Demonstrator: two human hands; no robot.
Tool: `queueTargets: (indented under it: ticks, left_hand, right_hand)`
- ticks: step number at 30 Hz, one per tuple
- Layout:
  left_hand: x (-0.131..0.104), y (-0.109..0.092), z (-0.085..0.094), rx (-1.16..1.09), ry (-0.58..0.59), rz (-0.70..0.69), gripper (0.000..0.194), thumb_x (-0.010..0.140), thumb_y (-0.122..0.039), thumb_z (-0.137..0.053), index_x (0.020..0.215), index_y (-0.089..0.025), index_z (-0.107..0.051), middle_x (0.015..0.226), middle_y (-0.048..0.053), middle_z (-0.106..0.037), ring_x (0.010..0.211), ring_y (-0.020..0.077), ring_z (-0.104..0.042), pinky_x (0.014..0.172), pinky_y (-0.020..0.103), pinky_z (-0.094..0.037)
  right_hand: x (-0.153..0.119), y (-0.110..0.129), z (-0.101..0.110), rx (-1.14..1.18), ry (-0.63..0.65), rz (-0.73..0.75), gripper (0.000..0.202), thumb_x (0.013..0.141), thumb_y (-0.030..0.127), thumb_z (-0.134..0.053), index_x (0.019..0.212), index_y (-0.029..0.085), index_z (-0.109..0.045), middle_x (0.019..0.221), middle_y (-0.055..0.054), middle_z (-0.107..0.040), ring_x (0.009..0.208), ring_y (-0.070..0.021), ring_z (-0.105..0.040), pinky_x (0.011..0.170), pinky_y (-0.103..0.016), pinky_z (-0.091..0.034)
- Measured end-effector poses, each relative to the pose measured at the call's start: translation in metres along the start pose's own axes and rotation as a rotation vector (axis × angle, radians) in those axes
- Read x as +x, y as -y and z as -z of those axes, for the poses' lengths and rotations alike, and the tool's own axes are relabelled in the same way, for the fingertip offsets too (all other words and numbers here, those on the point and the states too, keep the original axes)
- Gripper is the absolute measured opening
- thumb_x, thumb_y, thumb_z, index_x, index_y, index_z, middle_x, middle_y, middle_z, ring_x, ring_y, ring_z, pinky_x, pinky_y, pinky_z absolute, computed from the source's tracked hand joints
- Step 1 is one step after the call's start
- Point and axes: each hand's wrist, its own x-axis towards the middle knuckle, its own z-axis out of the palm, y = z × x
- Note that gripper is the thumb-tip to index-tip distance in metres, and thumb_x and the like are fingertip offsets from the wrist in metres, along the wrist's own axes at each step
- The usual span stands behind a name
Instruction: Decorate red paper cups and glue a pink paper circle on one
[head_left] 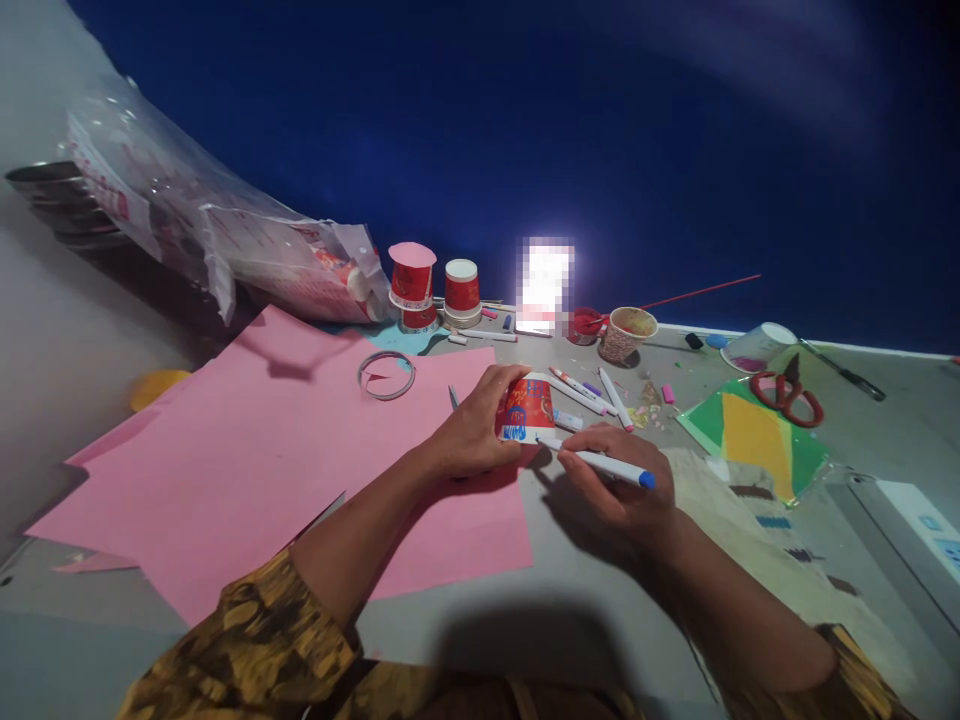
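Note:
My left hand (480, 425) is wrapped round a red paper cup (534, 405) with a white rim band and blue drawn marks near its lower edge. A white marker (606, 464) with a blue end is pinched in my right hand (626, 485), its tip at or very near the cup's white band. Beneath my left forearm and hand lie large pink paper sheets (285, 460). Several more markers (615, 398) lie just beyond the cup. Part of a pointed metal blade (453, 397) shows beside my left hand; the rest of it is hidden.
At the back stand stacked red cups (412, 285), another upturned cup (462, 290), a lit phone (545, 290) and a patterned cup (627, 335). A tape ring (386, 376) lies on the pink paper. Red-handled scissors (787, 398) rest on green and yellow sheets (757, 440). A plastic bag (255, 250) leans at left.

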Motion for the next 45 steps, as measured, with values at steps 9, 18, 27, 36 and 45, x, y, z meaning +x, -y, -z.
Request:
queueTargets:
  ticks: [9, 18, 27, 36, 45]
  left_hand:
    - [-0.0004, -0.0006, -0.0003, 0.009, 0.004, 0.003, 0.086, 0.069, -0.028, -0.082, 0.146, -0.024, -0.044, 0.15, 0.013, -0.047, 0.143, 0.035, -0.047, 0.119, 0.051, -0.044]
    - [0.0003, -0.0017, -0.0016, -0.01, 0.009, -0.015, 0.085, 0.07, -0.03, -0.083, 0.146, -0.025, -0.045, 0.149, 0.012, -0.048, 0.142, 0.0347, -0.049, 0.118, 0.051, -0.045]
    - [-0.0004, -0.002, -0.0006, -0.005, -0.004, -0.01, 0.085, 0.07, -0.03, -0.082, 0.146, -0.026, -0.045, 0.149, 0.012, -0.048, 0.142, 0.0354, -0.048, 0.119, 0.053, -0.044]
    - [-0.0002, -0.0013, -0.0009, -0.006, 0.002, -0.003, 0.088, 0.069, -0.031, -0.085, 0.147, -0.027, -0.045, 0.149, 0.012, -0.048, 0.141, 0.0359, -0.049, 0.119, 0.054, -0.044]
    - [-0.0003, 0.001, -0.0018, -0.009, 0.005, -0.027, 0.087, 0.071, -0.029, -0.085, 0.148, -0.026, -0.044, 0.149, 0.013, -0.047, 0.141, 0.0341, -0.05, 0.118, 0.051, -0.045]
  right_hand:
    - [-0.0004, -0.0002, 0.0, -0.014, -0.004, 0.003, 0.012, 0.094, 0.013, -0.065, 0.097, 0.025, -0.067, 0.075, -0.001, -0.077, 0.064, -0.0175, -0.073, 0.061, -0.029, -0.059]
    - [0.0007, 0.0012, -0.0005, -0.004, 0.01, -0.004, 0.008, 0.095, 0.015, -0.065, 0.094, 0.023, -0.068, 0.073, -0.001, -0.076, 0.062, -0.0165, -0.072, 0.06, -0.028, -0.057]
    - [-0.0027, -0.0014, 0.001, -0.001, -0.014, -0.07, 0.008, 0.094, 0.015, -0.067, 0.093, 0.023, -0.068, 0.073, -0.002, -0.074, 0.063, -0.0176, -0.072, 0.06, -0.029, -0.057]
    - [0.001, 0.0014, 0.0011, 0.016, 0.008, 0.015, 0.012, 0.094, 0.012, -0.065, 0.095, 0.024, -0.065, 0.073, 0.0, -0.075, 0.061, -0.0168, -0.071, 0.058, -0.029, -0.056]
    - [-0.0016, -0.0002, 0.001, 0.006, -0.021, -0.018, 0.012, 0.093, 0.012, -0.067, 0.096, 0.024, -0.067, 0.074, -0.001, -0.076, 0.064, -0.018, -0.072, 0.06, -0.03, -0.058]
